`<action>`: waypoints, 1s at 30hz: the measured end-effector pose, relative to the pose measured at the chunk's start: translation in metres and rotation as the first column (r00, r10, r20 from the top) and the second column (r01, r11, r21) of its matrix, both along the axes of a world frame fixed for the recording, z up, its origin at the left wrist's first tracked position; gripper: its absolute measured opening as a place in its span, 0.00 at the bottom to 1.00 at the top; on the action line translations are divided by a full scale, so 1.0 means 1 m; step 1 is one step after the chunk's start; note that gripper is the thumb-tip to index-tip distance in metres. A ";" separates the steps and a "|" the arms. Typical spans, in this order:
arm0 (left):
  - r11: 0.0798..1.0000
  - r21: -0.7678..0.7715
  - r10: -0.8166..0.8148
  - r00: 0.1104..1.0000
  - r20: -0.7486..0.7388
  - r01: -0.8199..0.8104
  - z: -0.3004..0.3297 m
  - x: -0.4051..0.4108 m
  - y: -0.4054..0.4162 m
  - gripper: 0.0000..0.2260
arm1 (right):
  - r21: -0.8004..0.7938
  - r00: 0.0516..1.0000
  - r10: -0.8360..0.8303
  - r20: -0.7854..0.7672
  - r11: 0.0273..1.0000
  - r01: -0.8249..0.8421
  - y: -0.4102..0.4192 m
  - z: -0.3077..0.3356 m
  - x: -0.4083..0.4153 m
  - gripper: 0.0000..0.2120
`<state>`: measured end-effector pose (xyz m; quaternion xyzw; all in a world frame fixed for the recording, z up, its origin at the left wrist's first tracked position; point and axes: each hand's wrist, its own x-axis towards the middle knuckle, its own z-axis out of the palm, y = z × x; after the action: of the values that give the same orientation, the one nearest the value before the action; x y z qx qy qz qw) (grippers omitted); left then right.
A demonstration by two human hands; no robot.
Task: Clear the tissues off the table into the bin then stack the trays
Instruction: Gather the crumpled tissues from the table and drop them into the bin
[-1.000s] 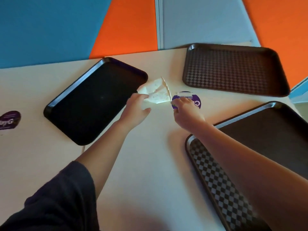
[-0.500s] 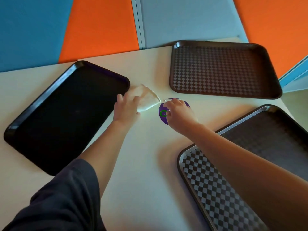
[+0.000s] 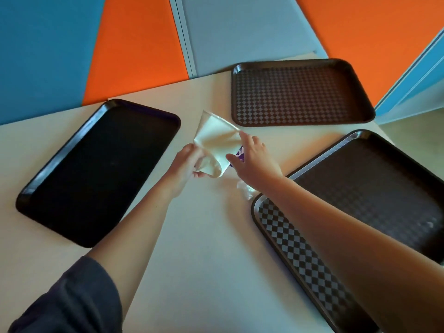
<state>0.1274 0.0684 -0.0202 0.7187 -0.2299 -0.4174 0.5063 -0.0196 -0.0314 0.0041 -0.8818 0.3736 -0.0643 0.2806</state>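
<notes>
A white tissue [image 3: 216, 143] hangs unfolded above the table [image 3: 204, 248], between my two hands. My left hand [image 3: 187, 164] grips its lower left part. My right hand [image 3: 255, 155] has thumb and forefinger on its right edge. A second, crumpled tissue [image 3: 245, 192] shows just under my right wrist; whether it lies on the table or hangs from my palm is unclear. Three dark trays lie flat around the hands: a black one [image 3: 62, 150] on the left, a chequered brown one [image 3: 300, 61] at the back, and another chequered one [image 3: 255, 215] at the near right under my right forearm.
A purple round sticker [image 3: 240, 153] on the table peeks out beside my right thumb. Orange, blue and grey wall panels [image 3: 240, 27] stand behind the table's far edge. No bin is in view.
The tissue has come up off the table and opened out. My right hand has left the purple sticker and taken the tissue's right edge. A crumpled tissue now shows under my right wrist.
</notes>
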 end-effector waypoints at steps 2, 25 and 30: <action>0.998 -0.034 -0.056 0.998 -0.001 0.056 0.000 -0.010 0.003 0.14 | -0.012 0.999 -0.042 0.031 0.999 0.042 0.004 0.003 -0.012 0.33; 0.736 0.499 -0.674 0.418 0.610 0.458 -0.044 -0.106 -0.035 0.04 | 0.095 0.969 -0.238 0.072 0.968 0.231 -0.015 0.016 -0.169 0.17; 0.826 0.477 -0.563 0.444 0.697 0.299 -0.036 -0.122 -0.035 0.08 | 0.112 0.960 -0.271 0.075 0.959 0.262 -0.019 0.010 -0.185 0.16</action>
<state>0.0050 0.0334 -0.0561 0.8074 -0.5507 -0.1821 0.1077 -0.2048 -0.0505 0.0143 -0.8045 0.4787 -0.1219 0.3298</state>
